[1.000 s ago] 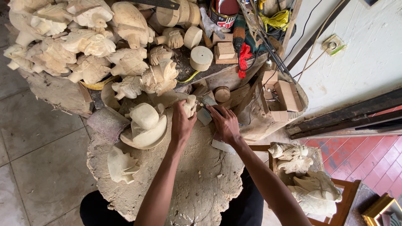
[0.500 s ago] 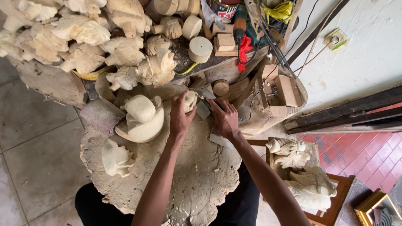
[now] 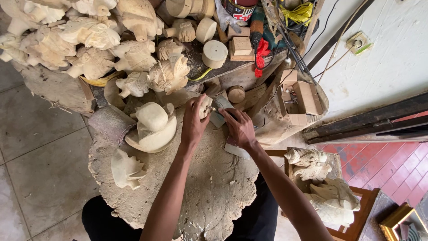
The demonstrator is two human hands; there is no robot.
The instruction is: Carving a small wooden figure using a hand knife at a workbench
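1. while the left hand (image 3: pixel 194 122) has its fingers clamped on the small pale carving (image 3: pixel 206 106) over the stump surface (image 3: pixel 214 187), it should grip firm.
2. right hand (image 3: pixel 240 127) fingers close on a tool i can't make out; short, light strokes suit best.

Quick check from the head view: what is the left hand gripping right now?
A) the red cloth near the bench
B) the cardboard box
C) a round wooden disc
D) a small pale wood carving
D: the left hand is closed around a small pale wood carving above the wood slab, with the right hand beside it; the round wooden disc lies apart up on the bench.
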